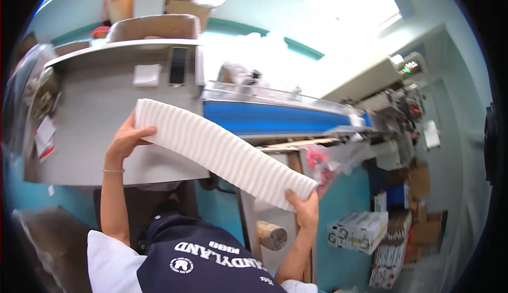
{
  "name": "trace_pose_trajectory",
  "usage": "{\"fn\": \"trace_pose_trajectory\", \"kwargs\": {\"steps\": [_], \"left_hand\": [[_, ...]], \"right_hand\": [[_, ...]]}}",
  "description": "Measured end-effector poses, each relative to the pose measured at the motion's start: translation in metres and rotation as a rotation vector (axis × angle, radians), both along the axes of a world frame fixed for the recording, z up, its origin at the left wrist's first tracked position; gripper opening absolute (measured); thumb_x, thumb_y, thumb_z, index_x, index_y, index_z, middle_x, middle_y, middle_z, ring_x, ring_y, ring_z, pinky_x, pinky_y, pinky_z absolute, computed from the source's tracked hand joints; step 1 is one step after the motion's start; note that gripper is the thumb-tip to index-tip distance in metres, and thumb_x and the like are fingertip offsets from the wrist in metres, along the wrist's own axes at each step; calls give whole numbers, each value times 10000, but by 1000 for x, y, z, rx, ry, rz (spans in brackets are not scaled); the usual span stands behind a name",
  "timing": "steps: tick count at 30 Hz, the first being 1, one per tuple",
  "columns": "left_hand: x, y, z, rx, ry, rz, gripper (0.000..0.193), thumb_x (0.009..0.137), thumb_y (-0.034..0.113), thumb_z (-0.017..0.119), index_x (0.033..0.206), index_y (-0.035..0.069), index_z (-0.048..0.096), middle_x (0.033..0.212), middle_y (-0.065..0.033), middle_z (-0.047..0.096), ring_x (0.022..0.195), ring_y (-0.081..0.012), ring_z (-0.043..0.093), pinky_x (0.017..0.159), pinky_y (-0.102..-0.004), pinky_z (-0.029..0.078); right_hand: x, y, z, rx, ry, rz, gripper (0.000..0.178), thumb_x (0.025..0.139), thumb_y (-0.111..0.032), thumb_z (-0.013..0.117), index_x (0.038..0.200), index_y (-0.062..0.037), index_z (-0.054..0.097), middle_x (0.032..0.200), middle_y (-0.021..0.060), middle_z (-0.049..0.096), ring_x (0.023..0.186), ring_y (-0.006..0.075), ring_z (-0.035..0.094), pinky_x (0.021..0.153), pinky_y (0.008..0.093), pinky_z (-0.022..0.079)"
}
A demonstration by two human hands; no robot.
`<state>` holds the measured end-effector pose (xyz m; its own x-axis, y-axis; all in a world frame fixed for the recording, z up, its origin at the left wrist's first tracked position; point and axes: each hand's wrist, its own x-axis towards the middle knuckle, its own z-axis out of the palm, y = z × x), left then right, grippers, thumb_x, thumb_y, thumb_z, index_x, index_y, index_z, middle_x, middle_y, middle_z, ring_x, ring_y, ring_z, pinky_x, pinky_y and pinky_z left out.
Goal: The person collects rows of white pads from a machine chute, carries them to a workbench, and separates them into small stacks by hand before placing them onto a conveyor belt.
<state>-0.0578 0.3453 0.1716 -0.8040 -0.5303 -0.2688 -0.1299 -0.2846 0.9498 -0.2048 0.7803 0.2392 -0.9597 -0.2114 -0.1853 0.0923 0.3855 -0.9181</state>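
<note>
A long white ribbed strip (222, 153) stretches between my two hands, resembling many thin white pieces pressed together in a row. I cannot make out exactly what it is. It slopes down from left to right with a slight bow. My left hand (127, 137) is closed on its upper left end, with the thumb on the front face. At the lower right end, my right hand (306, 208) grips it, thumb also in front. The strip is held above the near right part of a grey table (100, 108) and the gap beside it.
On the table lie a dark phone (179, 65), a small white stack (146, 75) and white papers (45, 134). A blue conveyor belt (275, 117) runs rightward to a machine (391, 108). A brown cylindrical roll (271, 235) lies low right, near stacked cartons (359, 231).
</note>
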Motion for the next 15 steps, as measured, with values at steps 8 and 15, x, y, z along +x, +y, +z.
{"fn": "trace_pose_trajectory", "kwargs": {"steps": [8,15], "left_hand": [[215,-123,-54,34,-428,320,860,725,352,772,1426,102,341,1290,-120,511,1142,-274,551,790,-428,577],[280,-208,-68,-344,-672,440,749,834,556,674,1342,59,437,1261,-128,565,1176,-247,537,901,-407,468]], "right_hand": [[-9,-231,-114,-111,-260,596,578,798,-257,783,1191,61,503,1090,126,627,986,192,614,859,328,497],[-38,-307,-162,98,-63,513,438,954,-417,576,1013,12,642,906,101,679,834,148,588,761,308,475]]}}
